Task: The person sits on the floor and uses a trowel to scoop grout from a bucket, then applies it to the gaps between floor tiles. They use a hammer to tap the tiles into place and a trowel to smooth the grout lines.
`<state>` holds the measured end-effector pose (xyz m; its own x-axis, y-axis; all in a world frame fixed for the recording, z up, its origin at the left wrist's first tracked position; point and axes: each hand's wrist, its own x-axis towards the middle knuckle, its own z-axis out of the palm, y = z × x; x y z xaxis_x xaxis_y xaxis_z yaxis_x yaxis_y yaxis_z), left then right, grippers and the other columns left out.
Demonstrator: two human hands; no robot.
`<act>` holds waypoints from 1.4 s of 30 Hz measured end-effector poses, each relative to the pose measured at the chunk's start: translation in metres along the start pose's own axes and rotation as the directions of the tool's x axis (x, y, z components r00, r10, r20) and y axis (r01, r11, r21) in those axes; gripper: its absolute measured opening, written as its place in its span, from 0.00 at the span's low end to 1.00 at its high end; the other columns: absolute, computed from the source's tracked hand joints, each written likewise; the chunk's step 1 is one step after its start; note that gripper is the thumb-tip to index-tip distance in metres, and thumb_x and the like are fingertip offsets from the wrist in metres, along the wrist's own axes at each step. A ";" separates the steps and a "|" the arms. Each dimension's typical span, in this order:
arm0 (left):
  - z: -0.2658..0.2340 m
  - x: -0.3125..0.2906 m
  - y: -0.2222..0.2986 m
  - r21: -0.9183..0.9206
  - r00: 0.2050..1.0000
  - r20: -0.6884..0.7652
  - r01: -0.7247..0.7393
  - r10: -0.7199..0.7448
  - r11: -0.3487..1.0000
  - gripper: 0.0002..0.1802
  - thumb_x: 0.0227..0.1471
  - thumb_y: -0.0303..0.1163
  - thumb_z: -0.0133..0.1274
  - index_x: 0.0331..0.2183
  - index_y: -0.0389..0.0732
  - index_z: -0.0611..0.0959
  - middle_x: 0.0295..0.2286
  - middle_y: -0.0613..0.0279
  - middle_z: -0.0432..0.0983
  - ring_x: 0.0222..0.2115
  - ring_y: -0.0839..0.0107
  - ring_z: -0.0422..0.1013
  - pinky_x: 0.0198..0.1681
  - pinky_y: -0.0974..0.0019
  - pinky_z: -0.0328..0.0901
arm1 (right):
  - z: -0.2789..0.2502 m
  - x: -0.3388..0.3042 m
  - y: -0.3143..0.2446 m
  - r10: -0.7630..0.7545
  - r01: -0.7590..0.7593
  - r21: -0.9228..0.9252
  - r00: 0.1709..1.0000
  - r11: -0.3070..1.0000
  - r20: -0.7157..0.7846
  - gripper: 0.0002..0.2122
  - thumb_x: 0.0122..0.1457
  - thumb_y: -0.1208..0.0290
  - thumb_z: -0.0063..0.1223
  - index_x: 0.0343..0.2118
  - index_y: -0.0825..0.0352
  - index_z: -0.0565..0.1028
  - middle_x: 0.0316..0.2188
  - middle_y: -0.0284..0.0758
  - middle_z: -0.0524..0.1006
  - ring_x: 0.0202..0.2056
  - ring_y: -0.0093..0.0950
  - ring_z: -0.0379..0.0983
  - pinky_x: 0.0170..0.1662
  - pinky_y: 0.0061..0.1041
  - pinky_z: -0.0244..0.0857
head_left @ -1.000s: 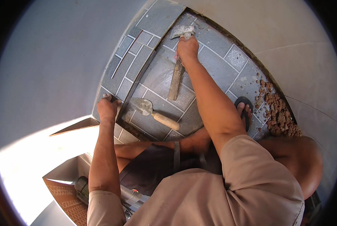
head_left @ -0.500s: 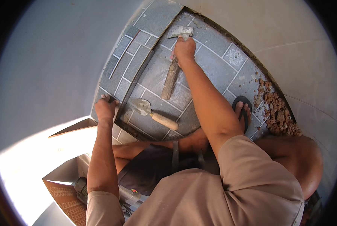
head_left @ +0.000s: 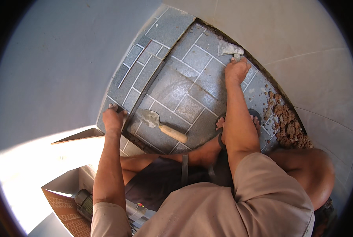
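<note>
My right hand [head_left: 237, 71] is closed round a hatchet [head_left: 228, 48], gripping it close below its pale, mortar-smeared head. The head is over the far right of the grey paved floor; my hand and forearm hide its wooden handle. At the near end of the raised tiled ledge [head_left: 139, 73], my left hand [head_left: 114, 119] rests with curled fingers. Whether a loose piece is between those fingers I cannot make out. A trowel [head_left: 170, 132] with a wooden handle lies on the floor tiles, right of my left hand, its blade toward the ledge.
Reddish-brown rubble [head_left: 287, 122] is heaped along the right edge by the beige wall [head_left: 287, 31]. My sandalled feet [head_left: 220, 123] are on the floor tiles. A grey-blue wall [head_left: 65, 59] borders the ledge. An open cardboard box [head_left: 65, 209] holding a tool stands lower left.
My right hand has carried the hatchet rightward, and its head has turned. My left hand stays on the ledge's near end. Another sandalled foot has come into view beside my right forearm.
</note>
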<state>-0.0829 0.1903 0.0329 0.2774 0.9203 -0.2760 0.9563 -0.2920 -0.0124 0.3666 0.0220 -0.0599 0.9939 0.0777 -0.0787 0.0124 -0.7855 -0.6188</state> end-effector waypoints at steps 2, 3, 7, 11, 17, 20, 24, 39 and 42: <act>-0.006 -0.001 0.008 -0.011 0.997 0.056 0.051 -0.050 0.999 0.28 0.45 0.41 0.73 0.45 0.35 0.88 0.48 0.38 0.80 0.48 0.42 0.78 0.53 0.50 0.73 | -0.003 -0.003 0.002 -0.106 0.080 -0.184 0.985 0.980 -0.137 0.18 0.61 0.71 0.63 0.52 0.74 0.75 0.52 0.53 0.71 0.52 0.53 0.73 0.56 0.48 0.68; -0.005 -0.002 0.006 -0.007 0.999 0.030 0.036 -0.035 0.999 0.27 0.45 0.41 0.73 0.44 0.35 0.88 0.47 0.38 0.81 0.47 0.42 0.79 0.52 0.49 0.73 | -0.005 -0.006 0.001 -0.167 0.110 -0.275 0.967 0.955 -0.193 0.18 0.60 0.72 0.63 0.52 0.73 0.74 0.51 0.53 0.71 0.50 0.53 0.73 0.55 0.48 0.67; 0.020 -0.002 -0.025 0.007 0.985 -0.154 -0.079 0.079 0.997 0.23 0.45 0.41 0.73 0.40 0.36 0.88 0.42 0.40 0.83 0.43 0.41 0.79 0.49 0.48 0.73 | 0.024 -0.041 -0.040 -0.737 0.735 0.077 0.676 0.673 -0.003 0.12 0.57 0.80 0.57 0.44 0.71 0.77 0.49 0.47 0.75 0.51 0.46 0.72 0.57 0.43 0.66; 0.006 0.003 0.000 -0.001 0.996 -0.054 -0.068 0.068 0.998 0.23 0.44 0.40 0.73 0.38 0.34 0.88 0.38 0.41 0.84 0.41 0.40 0.80 0.47 0.47 0.73 | 0.084 -0.046 -0.054 -0.919 0.752 0.539 0.239 0.380 0.313 0.14 0.58 0.85 0.50 0.45 0.68 0.80 0.51 0.42 0.78 0.58 0.44 0.70 0.63 0.38 0.64; 0.005 -0.002 -0.007 0.003 0.995 -0.068 -0.068 0.069 0.998 0.23 0.44 0.41 0.73 0.37 0.34 0.88 0.36 0.40 0.84 0.41 0.41 0.80 0.46 0.47 0.73 | 0.092 -0.044 -0.055 -0.931 0.912 0.261 0.245 0.316 0.270 0.15 0.65 0.76 0.53 0.54 0.65 0.80 0.59 0.38 0.74 0.67 0.41 0.62 0.70 0.44 0.56; 0.015 0.000 -0.016 0.013 0.969 -0.196 -0.149 0.149 0.989 0.22 0.44 0.41 0.73 0.37 0.34 0.88 0.36 0.39 0.84 0.41 0.41 0.80 0.46 0.47 0.73 | 0.099 -0.042 -0.057 -0.833 0.828 0.128 0.519 0.546 0.192 0.15 0.67 0.72 0.53 0.56 0.62 0.78 0.62 0.37 0.71 0.69 0.41 0.60 0.72 0.45 0.54; 0.005 -0.002 -0.001 -0.007 0.998 -0.041 -0.051 0.050 0.999 0.23 0.45 0.40 0.73 0.39 0.34 0.88 0.39 0.39 0.83 0.42 0.41 0.80 0.47 0.47 0.73 | 0.092 -0.013 -0.057 -0.923 0.922 0.252 0.205 0.293 0.325 0.18 0.69 0.69 0.52 0.60 0.65 0.74 0.64 0.42 0.68 0.67 0.44 0.61 0.72 0.44 0.53; -0.001 -0.001 0.003 -0.021 1.000 -0.008 -0.024 0.024 0.999 0.22 0.45 0.39 0.73 0.40 0.35 0.88 0.41 0.37 0.83 0.43 0.40 0.79 0.47 0.48 0.73 | 0.123 0.028 -0.080 -0.864 0.867 0.028 0.492 0.497 0.102 0.22 0.67 0.67 0.51 0.62 0.67 0.72 0.65 0.43 0.69 0.67 0.41 0.62 0.71 0.43 0.53; 0.000 -0.003 0.000 -0.004 0.996 -0.066 -0.055 0.054 0.998 0.23 0.45 0.39 0.73 0.41 0.36 0.89 0.40 0.38 0.83 0.42 0.40 0.79 0.47 0.48 0.73 | 0.111 0.020 -0.073 -0.812 0.821 -0.080 0.571 0.565 0.120 0.22 0.68 0.66 0.50 0.63 0.67 0.72 0.66 0.41 0.68 0.68 0.38 0.60 0.71 0.42 0.52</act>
<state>-0.0834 0.1879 0.0341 0.3343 0.9182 -0.2126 0.9401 -0.3408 0.0067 0.3739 0.1490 -0.1033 0.5440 0.7560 0.3640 0.8319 -0.4291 -0.3520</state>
